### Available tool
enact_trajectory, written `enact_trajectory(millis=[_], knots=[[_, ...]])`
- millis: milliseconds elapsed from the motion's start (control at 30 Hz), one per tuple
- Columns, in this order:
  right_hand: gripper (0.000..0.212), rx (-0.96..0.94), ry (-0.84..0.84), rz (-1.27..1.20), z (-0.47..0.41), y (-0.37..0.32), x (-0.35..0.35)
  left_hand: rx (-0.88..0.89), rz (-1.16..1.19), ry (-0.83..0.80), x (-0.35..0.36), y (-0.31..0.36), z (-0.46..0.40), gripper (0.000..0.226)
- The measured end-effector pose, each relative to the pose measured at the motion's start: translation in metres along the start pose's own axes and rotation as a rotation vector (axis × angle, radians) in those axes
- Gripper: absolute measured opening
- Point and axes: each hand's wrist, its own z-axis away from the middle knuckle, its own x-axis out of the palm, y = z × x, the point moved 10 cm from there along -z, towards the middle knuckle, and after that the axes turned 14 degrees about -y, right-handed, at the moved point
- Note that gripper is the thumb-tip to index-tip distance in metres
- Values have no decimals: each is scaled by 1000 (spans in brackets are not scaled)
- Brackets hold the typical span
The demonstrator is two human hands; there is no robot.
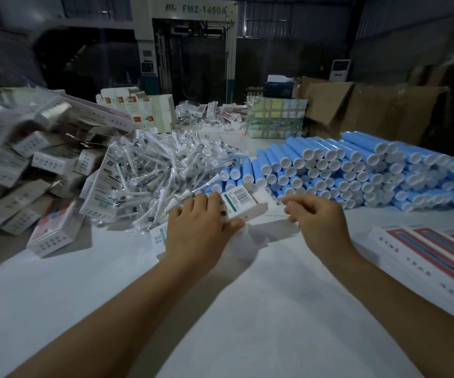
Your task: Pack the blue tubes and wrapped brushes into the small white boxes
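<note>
My left hand [201, 227] grips a small white box [243, 204] with a barcode label, fingers over its top and thumb under its near edge. The box's right end looks open. My right hand [318, 216] hovers just right of the box with its fingers loosely curled; whether it pinches anything I cannot tell. Behind the box lies a big stack of blue tubes [356, 167] with white caps facing me. A heap of wrapped brushes [160, 165] in clear plastic fills the space to the left of the tubes.
Small white boxes [29, 170] are piled high at the left. Flat white and red boxes [433, 255] lie at the right edge. The white table [247, 309] stretches out in front. Cardboard cartons [370, 110] and a large machine stand behind.
</note>
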Motion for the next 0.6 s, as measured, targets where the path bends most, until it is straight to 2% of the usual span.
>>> enact_trajectory(millis=[167, 333, 467, 533, 600], knots=[[21, 34, -167, -5, 6, 1, 38, -3, -36, 16, 1, 2, 0, 72], [21, 18, -176, 14, 11, -3, 47, 43, -69, 19, 0, 12, 4, 80], [18, -7, -145, 154, 15, -5, 47, 80, -81, 14, -1, 20, 8, 86], [23, -22, -141, 142, 16, -7, 46, 84, -66, 15, -3, 21, 9, 83], [39, 0, -149, 83, 14, -6, 46, 95, -38, 41, -7, 24, 12, 79]])
